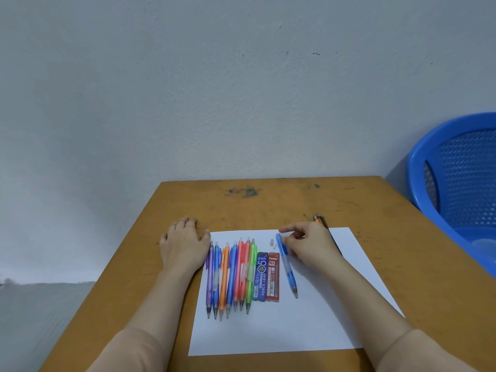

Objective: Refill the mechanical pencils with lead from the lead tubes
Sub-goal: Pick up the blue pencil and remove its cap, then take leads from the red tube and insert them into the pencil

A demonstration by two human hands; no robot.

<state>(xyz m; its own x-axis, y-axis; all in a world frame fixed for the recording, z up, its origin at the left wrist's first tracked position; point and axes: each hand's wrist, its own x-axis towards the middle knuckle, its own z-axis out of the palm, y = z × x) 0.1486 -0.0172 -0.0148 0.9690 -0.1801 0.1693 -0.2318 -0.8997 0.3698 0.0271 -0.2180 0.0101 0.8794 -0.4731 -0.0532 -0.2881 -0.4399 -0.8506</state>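
Refill step: right hand (303,244) pinches the blue pencil (287,267) lying beside 2 lead tubes (262,277), left hand (182,242) rests flat on the surface (402,237); next, probably, lead must be slid in.

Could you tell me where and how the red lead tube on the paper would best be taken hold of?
Probably by its right long edge, coming from above and the right. The red lead tube lies flat with the blue lead tube close against its left side, so fingers fit only on the right, where bare paper separates it from the blue pencil.
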